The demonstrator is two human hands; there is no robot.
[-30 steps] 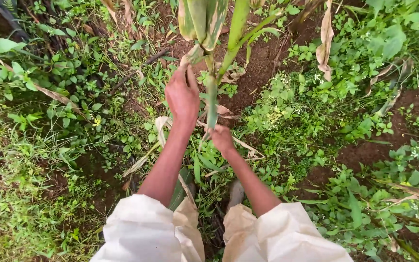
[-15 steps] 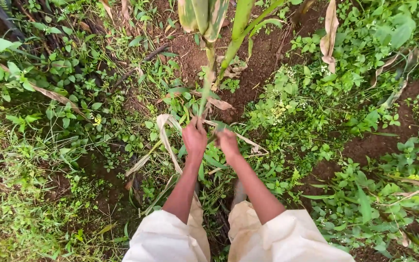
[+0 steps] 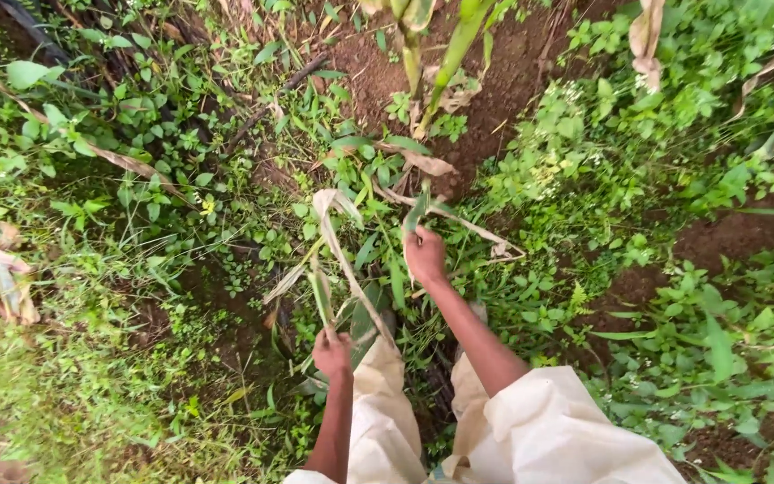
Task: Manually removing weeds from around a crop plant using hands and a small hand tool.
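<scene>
Nearest, the left hand (image 3: pixel 332 352) is closed around the base of a long, pale, dried maize leaf (image 3: pixel 338 237) running away toward the plant. Farther out, the right hand (image 3: pixel 425 254) grips a narrow green leaf blade (image 3: pixel 417 211) pointing up toward the green maize stalk (image 3: pixel 411 54).

Bare reddish-brown soil (image 3: pixel 503 81) carries everything here, showing in patches at the top and right. Low green leafy weeds (image 3: pixel 584 170) cover most of it, with pale dried maize leaves (image 3: pixel 432 164) and a dark thin stick (image 3: pixel 302 72) lying on top
</scene>
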